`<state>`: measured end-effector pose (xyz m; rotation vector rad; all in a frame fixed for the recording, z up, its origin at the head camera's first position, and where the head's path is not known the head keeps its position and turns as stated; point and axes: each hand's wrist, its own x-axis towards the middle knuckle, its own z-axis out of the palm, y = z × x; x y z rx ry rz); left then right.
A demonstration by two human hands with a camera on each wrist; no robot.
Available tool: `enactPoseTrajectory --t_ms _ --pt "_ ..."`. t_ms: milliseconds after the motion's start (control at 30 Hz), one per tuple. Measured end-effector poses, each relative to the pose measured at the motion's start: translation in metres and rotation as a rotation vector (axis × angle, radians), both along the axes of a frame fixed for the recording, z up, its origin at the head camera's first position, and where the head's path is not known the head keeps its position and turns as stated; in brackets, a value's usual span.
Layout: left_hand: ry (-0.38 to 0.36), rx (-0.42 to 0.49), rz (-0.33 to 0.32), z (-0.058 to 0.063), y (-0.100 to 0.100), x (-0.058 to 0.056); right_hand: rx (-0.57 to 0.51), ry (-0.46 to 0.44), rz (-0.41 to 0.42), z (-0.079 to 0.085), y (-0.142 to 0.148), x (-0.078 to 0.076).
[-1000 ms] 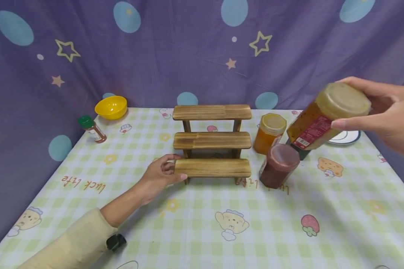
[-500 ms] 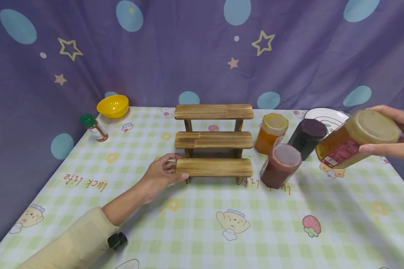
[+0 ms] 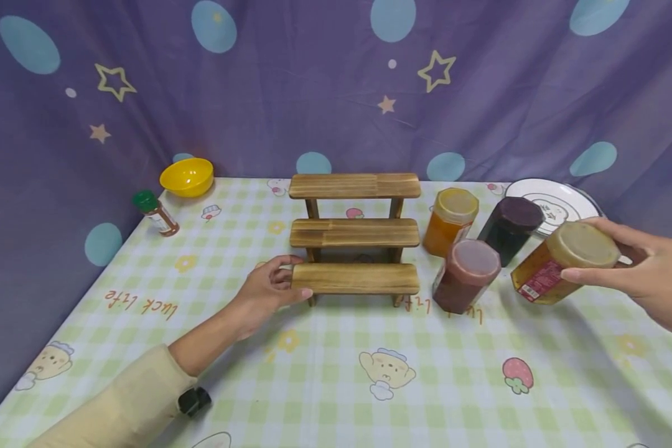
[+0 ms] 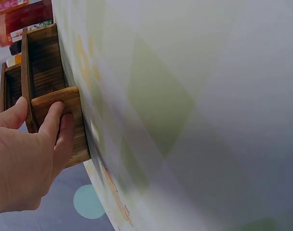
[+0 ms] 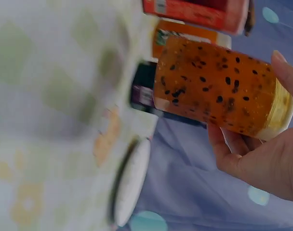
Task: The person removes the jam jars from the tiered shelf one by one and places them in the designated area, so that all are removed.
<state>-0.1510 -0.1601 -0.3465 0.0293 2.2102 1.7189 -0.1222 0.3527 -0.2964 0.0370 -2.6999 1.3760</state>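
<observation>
My left hand [image 3: 266,292] grips the left end of the lowest step of a three-tier wooden shelf [image 3: 355,278]; the left wrist view shows its thumb and fingers around the wood [image 4: 55,96]. At the right, my right hand [image 3: 652,274] holds a jar [image 3: 565,261] by its pale lid. This jar has orange contents with black seeds [image 5: 219,86] and a red label [image 3: 542,281]. It is off the cloth and tilted in the head view. Left of it stand a dark purple-lidded jar [image 3: 509,230], an orange jar [image 3: 450,222] and a reddish-brown jar [image 3: 466,277].
A white plate [image 3: 579,202] lies behind the held jar, at the far right. At the back left are a yellow bowl [image 3: 187,177] and a green-capped seasoning bottle [image 3: 159,214]. A checked cloth [image 3: 325,386] covers the table, and a purple curtain [image 3: 291,93] hangs behind.
My right hand has carried the seeded jar rightward and down, first uncovering the dark jar and more of the plate, then shifting slightly back left. My left hand stays on the shelf.
</observation>
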Motion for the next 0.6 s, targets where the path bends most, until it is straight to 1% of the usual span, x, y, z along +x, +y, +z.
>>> enactPoseTrajectory --t_ms 67,133,267,367,467,600 --pt "-0.001 -0.004 0.003 0.0 0.0 0.0 0.018 -0.035 -0.057 -0.005 -0.002 0.001" --pt "-0.003 -0.006 0.004 0.001 0.0 0.0 0.045 -0.057 -0.077 -0.009 -0.004 0.002" --pt "-0.002 -0.005 0.003 0.001 0.0 0.0 0.112 -0.057 -0.06 -0.015 -0.006 0.002" --pt "0.002 -0.003 0.0 0.001 0.0 0.0 0.124 -0.057 -0.046 -0.019 -0.006 0.002" --pt "0.004 0.002 -0.002 0.001 -0.001 0.0 0.151 -0.089 -0.041 -0.023 -0.005 0.001" --pt "-0.001 0.001 -0.003 0.001 -0.001 0.001 0.144 -0.113 -0.03 -0.027 -0.005 0.001"
